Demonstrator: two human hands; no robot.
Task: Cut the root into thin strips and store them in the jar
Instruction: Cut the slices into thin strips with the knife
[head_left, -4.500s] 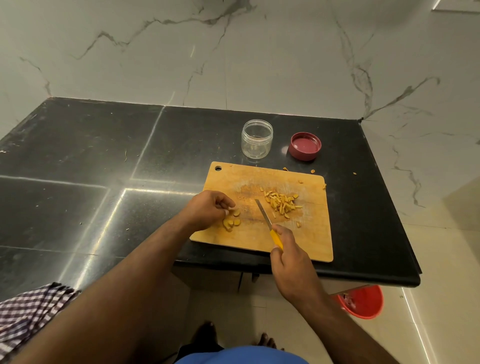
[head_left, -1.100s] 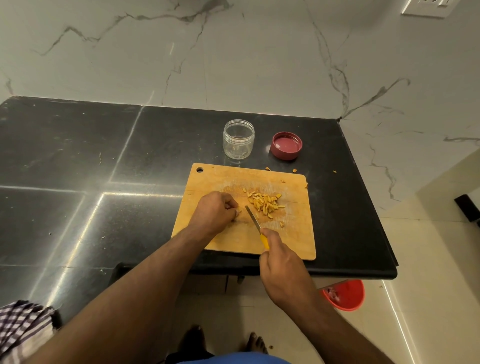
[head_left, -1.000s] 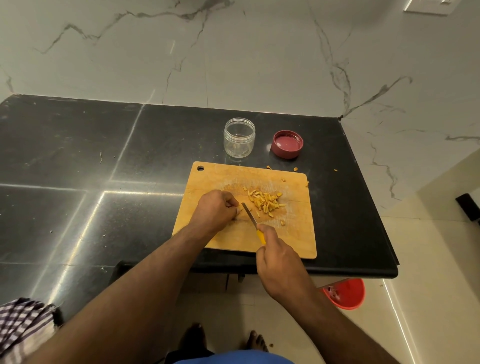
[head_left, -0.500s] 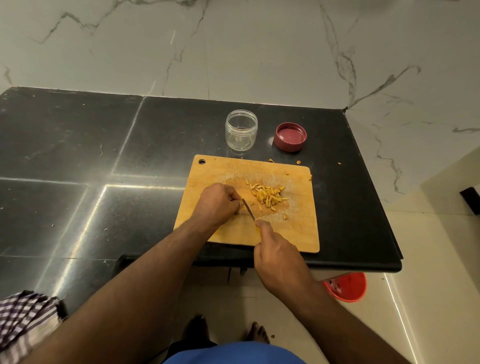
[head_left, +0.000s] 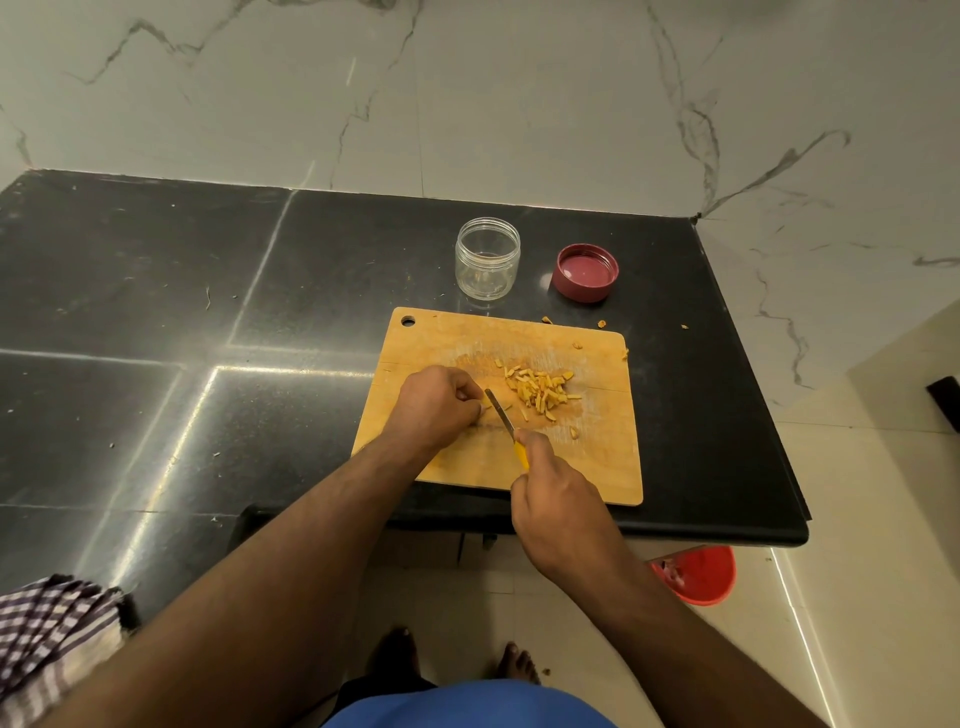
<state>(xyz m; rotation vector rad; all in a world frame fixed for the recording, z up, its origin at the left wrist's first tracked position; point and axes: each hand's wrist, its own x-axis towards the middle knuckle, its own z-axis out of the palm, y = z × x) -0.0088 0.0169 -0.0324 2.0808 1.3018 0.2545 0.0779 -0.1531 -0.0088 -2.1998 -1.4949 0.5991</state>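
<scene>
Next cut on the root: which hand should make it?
Right hand: it already grips the knife, blade beside the root piece. Left hand is curled over that piece, pinning it.

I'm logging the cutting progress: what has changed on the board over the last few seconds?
The root slices that lay bare beside the left hand are now gathered under its curled fingers, and the knife, gripped by the right hand, has closed in against them. The strip pile, empty jar and red lid stayed put.
</scene>
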